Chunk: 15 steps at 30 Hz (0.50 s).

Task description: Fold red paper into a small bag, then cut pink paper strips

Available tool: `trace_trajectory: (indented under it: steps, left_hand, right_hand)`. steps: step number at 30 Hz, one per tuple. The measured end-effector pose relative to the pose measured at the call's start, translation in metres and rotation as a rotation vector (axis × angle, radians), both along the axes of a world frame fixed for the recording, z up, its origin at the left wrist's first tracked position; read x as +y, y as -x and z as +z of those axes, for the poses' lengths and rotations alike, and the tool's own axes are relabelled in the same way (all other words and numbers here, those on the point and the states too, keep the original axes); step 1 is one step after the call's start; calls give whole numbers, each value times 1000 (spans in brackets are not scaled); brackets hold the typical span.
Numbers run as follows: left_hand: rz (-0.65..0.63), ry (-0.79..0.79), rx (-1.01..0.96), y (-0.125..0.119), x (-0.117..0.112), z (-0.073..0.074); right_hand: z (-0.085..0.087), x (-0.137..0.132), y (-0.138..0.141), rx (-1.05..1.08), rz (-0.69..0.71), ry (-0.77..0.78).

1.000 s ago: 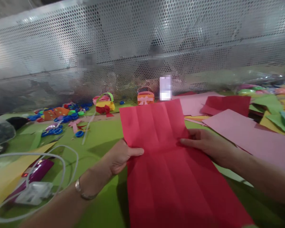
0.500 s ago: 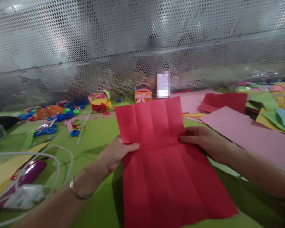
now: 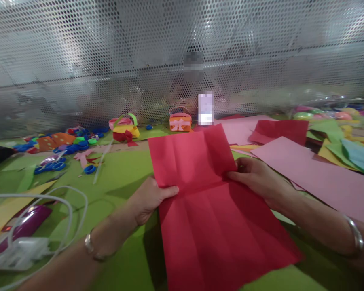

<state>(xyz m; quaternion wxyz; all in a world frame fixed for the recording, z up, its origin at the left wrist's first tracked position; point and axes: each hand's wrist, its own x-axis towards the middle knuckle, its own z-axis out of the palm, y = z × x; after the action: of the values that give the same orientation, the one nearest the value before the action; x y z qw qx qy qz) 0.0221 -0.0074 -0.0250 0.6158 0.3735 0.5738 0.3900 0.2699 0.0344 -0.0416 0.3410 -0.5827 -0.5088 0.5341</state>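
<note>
Paper first: red paper sheet (image 3: 206, 218), creased lengthwise and across, near half flat on the green worktop (image 3: 121, 169) by its near edge, far half tilted up. Pinched at both ends of the cross crease, probably to hinge the far half there. Left hand (image 3: 150, 198) closed on the left edge, thumb on top. Right hand (image 3: 255, 178) closed on the right edge, fingers curled. Bare worktop to the left as far as the white cable (image 3: 75, 202). Tighter on the right, pink sheet (image 3: 315, 173) just beside. Orange gift box (image 3: 180, 122) well beyond, toward the far edge.
</note>
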Motion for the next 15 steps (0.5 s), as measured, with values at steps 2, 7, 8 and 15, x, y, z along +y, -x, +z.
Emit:
trace_trajectory:
  steps: [2, 7, 8, 15]
  left_hand:
    - [6, -24, 61, -1, 0, 1]
    - [29, -79, 189, -3, 0, 2]
    - [25, -96, 221, -3, 0, 2]
    - [-33, -238, 507, -3, 2, 1]
  right_hand:
    - [-1, 0, -1, -16, 15, -19]
    - [-3, 2, -4, -41, 41, -74]
    - [-3, 2, -5, -48, 47, -86]
    - [0, 0, -4, -184, 104, -184]
